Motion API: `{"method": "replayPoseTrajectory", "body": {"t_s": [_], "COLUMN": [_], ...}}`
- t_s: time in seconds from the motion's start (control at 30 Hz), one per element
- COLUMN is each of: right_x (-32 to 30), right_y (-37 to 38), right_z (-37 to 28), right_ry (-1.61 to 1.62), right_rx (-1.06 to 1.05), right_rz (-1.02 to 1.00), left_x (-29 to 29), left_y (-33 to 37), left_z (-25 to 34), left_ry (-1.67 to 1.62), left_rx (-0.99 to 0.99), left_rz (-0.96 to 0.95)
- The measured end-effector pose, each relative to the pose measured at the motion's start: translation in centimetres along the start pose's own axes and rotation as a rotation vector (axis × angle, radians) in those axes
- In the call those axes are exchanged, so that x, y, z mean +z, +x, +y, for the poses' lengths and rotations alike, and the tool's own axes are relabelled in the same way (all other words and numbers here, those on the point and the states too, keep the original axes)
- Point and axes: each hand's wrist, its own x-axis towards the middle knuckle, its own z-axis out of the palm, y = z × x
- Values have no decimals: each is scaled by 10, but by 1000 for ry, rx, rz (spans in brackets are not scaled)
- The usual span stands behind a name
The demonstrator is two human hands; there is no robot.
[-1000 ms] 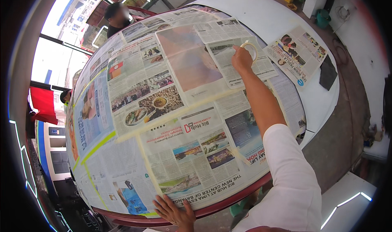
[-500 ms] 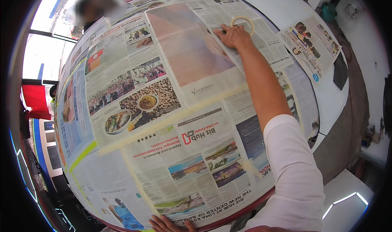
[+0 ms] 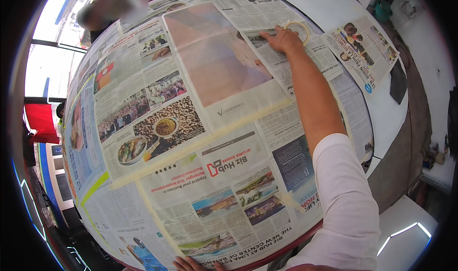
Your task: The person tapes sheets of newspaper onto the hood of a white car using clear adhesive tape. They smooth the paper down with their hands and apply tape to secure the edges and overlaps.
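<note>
Newspaper sheets, joined by strips of pale masking tape, cover a broad curved surface with a dark red edge. My right arm, in a white sleeve, reaches across to the far right. My right hand is at a roll of masking tape, which appears gripped at its near side, though the thumb's hold is hidden. Its extended fingers press on a newspaper page overlapping a large picture page. At the near edge, my left hand lies with fingers outstretched on the paper, holding nothing; most of it is cut off.
Another newspaper page and a dark cloth-like piece lie on the white surface at the right. A person is at the far left edge. Bright green tape runs along the left side. A red cloth-like sheet hangs beyond.
My right hand and the tape roll have moved slightly to the right across the paper. The view has shifted a little, and my left hand stays at the near edge.
</note>
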Motion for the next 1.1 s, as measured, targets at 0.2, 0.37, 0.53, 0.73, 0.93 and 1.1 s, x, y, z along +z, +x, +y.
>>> {"method": "replayPoseTrajectory", "body": {"t_s": [0.2, 0.37, 0.53, 0.73, 0.93, 1.1], "right_x": [8, 5, -2, -6, -45, -34], "right_y": [7, -5, -25, -33, -103, -160], "right_z": [9, 14, 18, 44, 184, 267], "right_ry": [-36, -44, -72, 288, 699, 132], "right_rx": [-9, -74, -71, -157, -190, 36], "right_rz": [7, 50, 70, 343, 496, 500], "left_x": [3, 3, 4, 2, 4, 6], "left_y": [-1, -1, -1, -2, -4, -7], "left_z": [-1, -1, -1, 1, -3, -1], "left_ry": [0, 15, 10, 61, 56, 103], "left_rx": [5, 17, 27, 25, 45, 33], "left_rz": [11, 32, 60, 48, 51, 45]}}
